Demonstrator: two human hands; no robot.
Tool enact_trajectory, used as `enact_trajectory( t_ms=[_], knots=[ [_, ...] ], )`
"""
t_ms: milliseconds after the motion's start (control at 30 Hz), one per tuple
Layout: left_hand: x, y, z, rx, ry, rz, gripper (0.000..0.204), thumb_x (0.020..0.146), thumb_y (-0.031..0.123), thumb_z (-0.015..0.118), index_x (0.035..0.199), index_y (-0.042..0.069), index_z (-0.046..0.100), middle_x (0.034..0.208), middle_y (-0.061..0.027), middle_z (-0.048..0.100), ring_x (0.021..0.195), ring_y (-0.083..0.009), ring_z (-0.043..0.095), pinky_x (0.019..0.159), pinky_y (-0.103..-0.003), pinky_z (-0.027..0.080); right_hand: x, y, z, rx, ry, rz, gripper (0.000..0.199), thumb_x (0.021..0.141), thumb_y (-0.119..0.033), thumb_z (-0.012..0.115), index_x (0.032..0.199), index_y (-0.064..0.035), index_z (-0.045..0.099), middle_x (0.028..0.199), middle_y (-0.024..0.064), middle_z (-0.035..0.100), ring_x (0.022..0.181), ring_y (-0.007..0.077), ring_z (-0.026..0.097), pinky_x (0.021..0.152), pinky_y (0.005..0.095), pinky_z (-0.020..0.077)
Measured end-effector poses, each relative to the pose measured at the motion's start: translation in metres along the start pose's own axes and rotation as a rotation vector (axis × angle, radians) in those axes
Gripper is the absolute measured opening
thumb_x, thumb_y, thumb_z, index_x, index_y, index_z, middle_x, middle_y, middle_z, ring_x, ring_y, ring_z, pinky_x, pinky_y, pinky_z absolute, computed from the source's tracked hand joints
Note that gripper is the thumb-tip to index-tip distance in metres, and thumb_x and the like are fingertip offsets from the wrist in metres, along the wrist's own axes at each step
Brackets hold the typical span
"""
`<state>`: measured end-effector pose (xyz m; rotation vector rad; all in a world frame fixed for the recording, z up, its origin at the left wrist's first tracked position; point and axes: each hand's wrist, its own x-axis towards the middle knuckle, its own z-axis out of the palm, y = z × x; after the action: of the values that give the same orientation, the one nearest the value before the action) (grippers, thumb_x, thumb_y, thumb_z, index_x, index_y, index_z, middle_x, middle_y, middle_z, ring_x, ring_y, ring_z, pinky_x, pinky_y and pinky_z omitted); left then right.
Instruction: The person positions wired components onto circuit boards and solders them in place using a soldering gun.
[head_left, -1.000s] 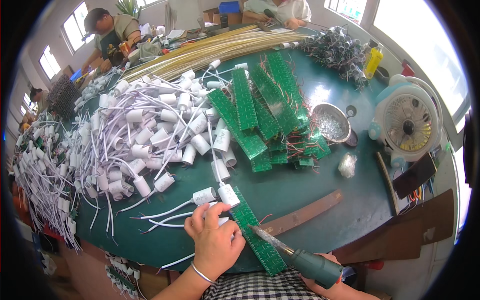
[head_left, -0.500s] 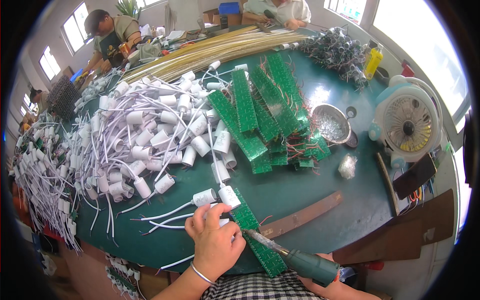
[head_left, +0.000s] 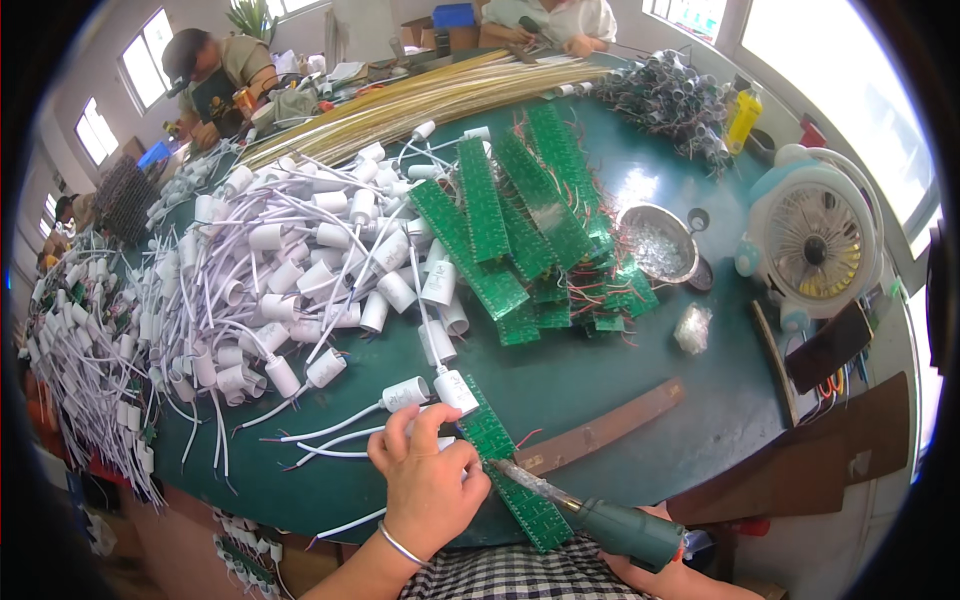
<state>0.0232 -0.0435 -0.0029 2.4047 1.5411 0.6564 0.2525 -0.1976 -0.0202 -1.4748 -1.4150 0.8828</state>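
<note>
Hands engaged: left hand (head_left: 430, 485) pins white lead to green circuit strip (head_left: 510, 470) at counter (head_left: 560, 390) edge, right hand (head_left: 660, 575) grips soldering iron (head_left: 590, 510); large pile of white capped leads (head_left: 290, 270) remains unjoined.

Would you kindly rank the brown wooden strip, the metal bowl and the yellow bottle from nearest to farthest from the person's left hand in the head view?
1. Brown wooden strip: just right of the left hand, near the table's front.
2. Metal bowl: farther up and right, beside the green boards.
3. Yellow bottle: far right corner, by the window.
</note>
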Motion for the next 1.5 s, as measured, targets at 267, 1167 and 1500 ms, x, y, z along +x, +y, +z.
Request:
enact_trajectory(
  t_ms=[267, 1167, 1500],
  knots=[
    [0.001, 0.0, -0.001, -0.013, -0.008, -0.002, 0.008, 0.063, 0.015, 0.069, 0.061, 0.013, 0.062, 0.121, -0.0019, 0.049, 0.118, -0.0339, 0.036, 0.092, -0.052, 0.024, 0.006, -0.001, -0.001, 0.057, -0.043, -0.018, 0.05, 0.079, -0.01, 0.075, 0.12, 0.0046, 0.051, 0.11, 0.0182, 0.063, 0.097, 0.0259, 0.064, 0.083, 0.0368, 0.0509],
    [0.005, -0.002, -0.002, 0.012, -0.044, 0.024, 0.007, 0.058, 0.013, 0.068, 0.06, 0.013, 0.061, 0.12, -0.0047, 0.046, 0.118, -0.0348, 0.036, 0.096, -0.051, 0.024, 0.009, 0.001, -0.001, -0.051, -0.09, -0.042, 0.036, 0.079, -0.009, 0.071, 0.112, 0.0003, 0.06, 0.095, 0.0105, 0.066, 0.083, 0.0201, 0.063, 0.072, 0.0319, 0.0504],
    [0.004, -0.001, -0.002, 0.014, -0.057, 0.007, 0.007, 0.058, 0.014, 0.069, 0.061, 0.012, 0.063, 0.12, -0.0056, 0.047, 0.119, -0.035, 0.036, 0.097, -0.052, 0.024, 0.002, 0.008, 0.002, -0.065, 0.003, -0.067, 0.036, 0.085, -0.019, 0.071, 0.114, 0.0, 0.058, 0.104, 0.0134, 0.064, 0.09, 0.0238, 0.063, 0.077, 0.0327, 0.0498]
  ],
)
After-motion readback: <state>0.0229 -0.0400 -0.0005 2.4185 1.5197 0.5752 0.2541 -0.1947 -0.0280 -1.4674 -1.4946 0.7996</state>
